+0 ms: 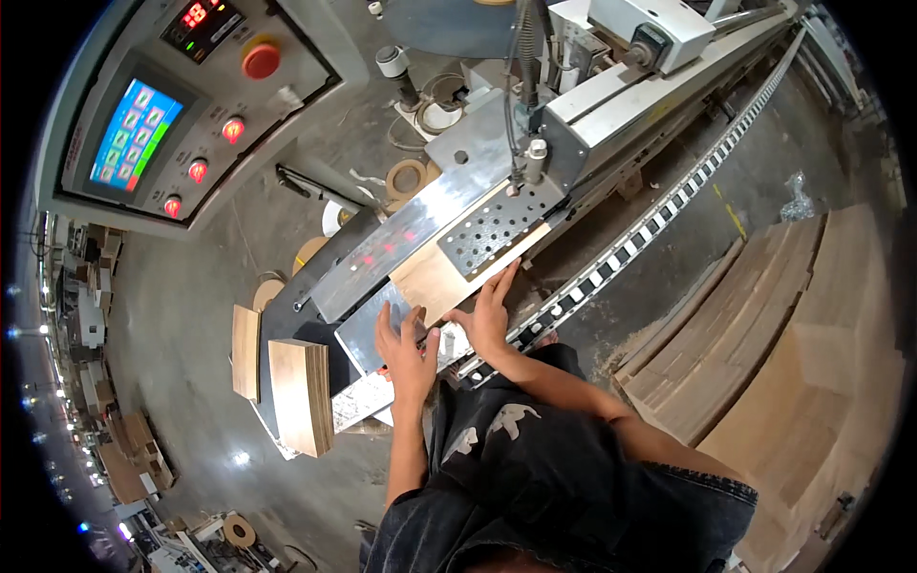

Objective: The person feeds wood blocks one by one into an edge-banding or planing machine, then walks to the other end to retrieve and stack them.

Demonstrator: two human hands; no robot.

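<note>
A light wooden board (427,284) lies flat on the machine's infeed, its far part beneath a perforated metal plate (497,229). My right hand (487,315) is at the board's right edge, fingers stretched along it and thumb pointing left. My left hand (406,358) is over the smooth metal plate (361,332) by the board's near end, its fingers spread. Whether the left fingertips touch the board, I cannot tell. Left of my left hand, a stack of wooden boards (304,393) stands on the machine's dark side table, with another board (246,351) beyond it.
A control panel (205,105) with a lit screen and red buttons is at upper left. A roller rail (630,244) runs along the machine's right side. Long wooden planks (735,306) and an open cardboard box (812,401) are at right. Tape rolls (406,179) lie behind the fence.
</note>
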